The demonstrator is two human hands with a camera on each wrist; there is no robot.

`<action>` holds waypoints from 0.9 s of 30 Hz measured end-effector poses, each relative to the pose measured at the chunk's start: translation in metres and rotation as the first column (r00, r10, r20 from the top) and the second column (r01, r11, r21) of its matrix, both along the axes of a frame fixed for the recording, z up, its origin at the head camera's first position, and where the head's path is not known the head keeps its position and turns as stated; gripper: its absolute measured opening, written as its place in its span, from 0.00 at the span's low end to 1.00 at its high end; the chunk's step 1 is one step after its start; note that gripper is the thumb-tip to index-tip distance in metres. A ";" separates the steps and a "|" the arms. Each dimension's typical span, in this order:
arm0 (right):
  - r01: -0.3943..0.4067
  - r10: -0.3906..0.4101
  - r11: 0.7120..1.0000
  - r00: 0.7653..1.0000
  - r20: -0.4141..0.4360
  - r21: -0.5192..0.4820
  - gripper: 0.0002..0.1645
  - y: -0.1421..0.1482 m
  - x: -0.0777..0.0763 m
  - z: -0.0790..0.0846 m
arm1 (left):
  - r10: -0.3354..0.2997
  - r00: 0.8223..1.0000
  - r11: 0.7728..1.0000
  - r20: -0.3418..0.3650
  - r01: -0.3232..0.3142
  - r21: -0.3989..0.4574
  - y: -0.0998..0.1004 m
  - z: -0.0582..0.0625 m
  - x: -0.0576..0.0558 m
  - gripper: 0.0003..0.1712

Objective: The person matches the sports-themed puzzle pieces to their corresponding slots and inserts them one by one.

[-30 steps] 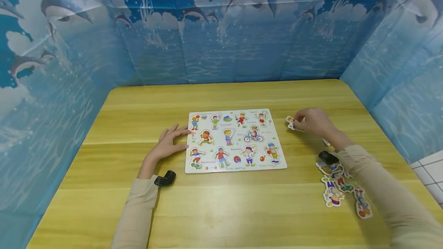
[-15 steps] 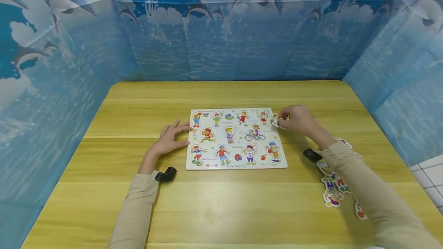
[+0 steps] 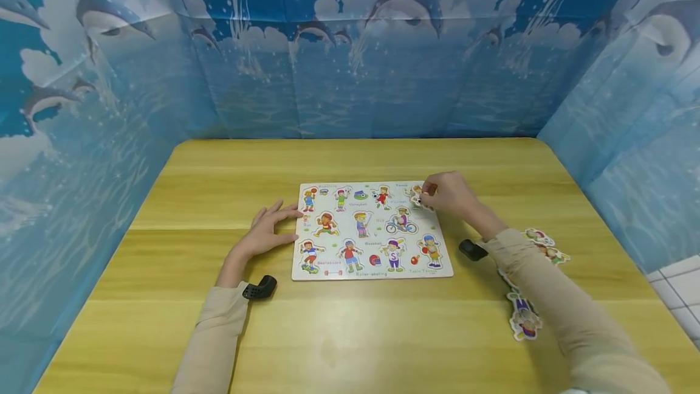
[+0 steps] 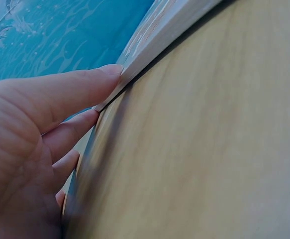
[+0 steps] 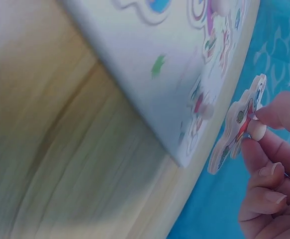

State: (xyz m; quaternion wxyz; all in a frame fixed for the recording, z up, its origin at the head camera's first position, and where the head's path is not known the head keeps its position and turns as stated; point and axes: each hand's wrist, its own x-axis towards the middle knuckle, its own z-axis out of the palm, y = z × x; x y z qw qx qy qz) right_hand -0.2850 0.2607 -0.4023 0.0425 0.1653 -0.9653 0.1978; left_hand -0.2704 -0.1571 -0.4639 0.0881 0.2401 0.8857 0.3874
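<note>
My right hand [image 3: 449,194] pinches the puzzle piece [image 5: 238,122] by its knob [image 5: 256,130], raised at the far-right corner of the puzzle board [image 3: 344,219]; my left hand [image 3: 264,233], fingers spread, touches the board's left edge. Caution: small knob may let the piece twist; light edge contact may let the board slide.

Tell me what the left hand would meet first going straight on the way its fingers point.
The puzzle board: the left hand points at its left edge and seems to touch it, though exact contact is hard to judge.
</note>
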 end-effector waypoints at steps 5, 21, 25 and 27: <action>0.011 -0.011 1.000 1.000 0.022 -0.007 0.06 -0.011 -0.005 -0.005 | 0.001 1.000 1.000 0.012 -0.001 0.004 0.001 -0.002 0.002 0.28; -0.015 0.017 0.997 0.999 0.032 -0.080 0.06 -0.050 -0.019 -0.012 | 0.003 1.000 1.000 0.005 -0.003 -0.007 0.000 -0.001 -0.002 0.28; 0.003 0.002 0.997 0.998 0.059 -0.078 0.07 -0.062 -0.024 -0.014 | 0.005 1.000 1.000 0.007 -0.005 -0.009 -0.002 -0.001 -0.002 0.28; 0.021 -0.017 0.998 0.997 0.069 -0.067 0.07 -0.067 -0.026 -0.016 | 0.007 1.000 1.000 0.015 -0.007 -0.006 -0.002 -0.001 -0.002 0.29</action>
